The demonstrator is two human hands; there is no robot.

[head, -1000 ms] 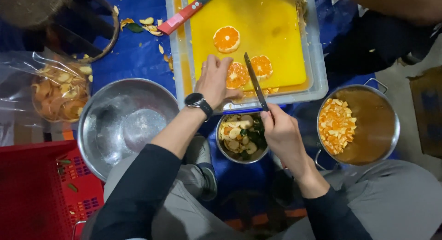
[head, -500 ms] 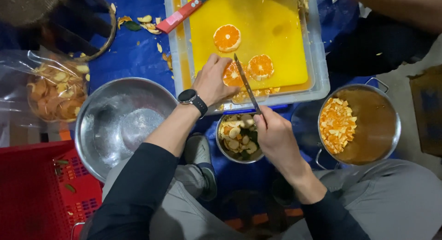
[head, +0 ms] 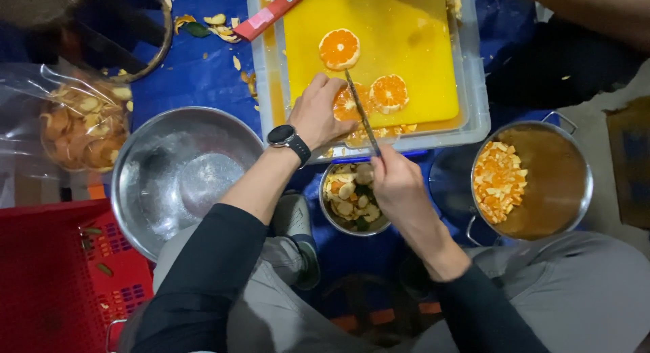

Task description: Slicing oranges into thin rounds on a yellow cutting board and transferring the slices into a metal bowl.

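My left hand (head: pixel 317 112), with a black watch on its wrist, presses down on a peeled orange piece (head: pixel 347 104) on the yellow cutting board (head: pixel 399 28). My right hand (head: pixel 398 178) grips a knife (head: pixel 361 112) whose blade lies across that orange piece. Two other orange halves lie cut side up on the board, one (head: pixel 339 48) farther away and one (head: pixel 388 93) just right of the blade. The board sits inside a clear plastic tray (head: pixel 474 89).
A small bowl of peels (head: pixel 353 196) sits below the tray between my knees. A big empty steel bowl (head: pixel 177 177) stands left, a pot with orange pieces (head: pixel 531 180) right. A bag of peels (head: pixel 81 126), a red crate (head: pixel 54 272) and a red-handled tool (head: pixel 271 14) lie around.
The knife has swung from right of the orange to lie across it, and my right hand has shifted left and nearer the tray. My left hand stays on the orange.
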